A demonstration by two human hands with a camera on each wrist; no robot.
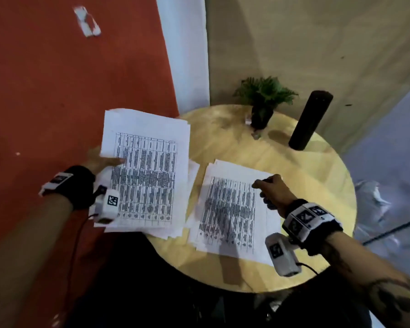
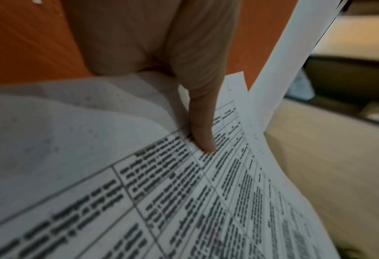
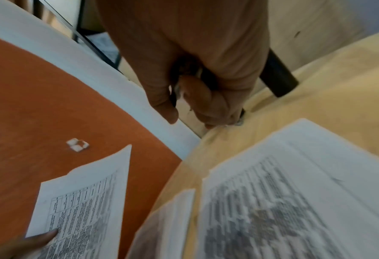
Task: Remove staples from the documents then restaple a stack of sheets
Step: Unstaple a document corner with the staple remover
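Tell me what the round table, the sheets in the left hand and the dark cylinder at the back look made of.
Round table: pale wood or wood-look laminate, smooth with a soft sheen; faint grain streaks show.
Sheets held by the left hand: thin white printer paper, matte; they bend and carry printed tables.
Dark cylinder: matte black, with no visible reflection; plastic, rubber or coated metal, I cannot tell which.
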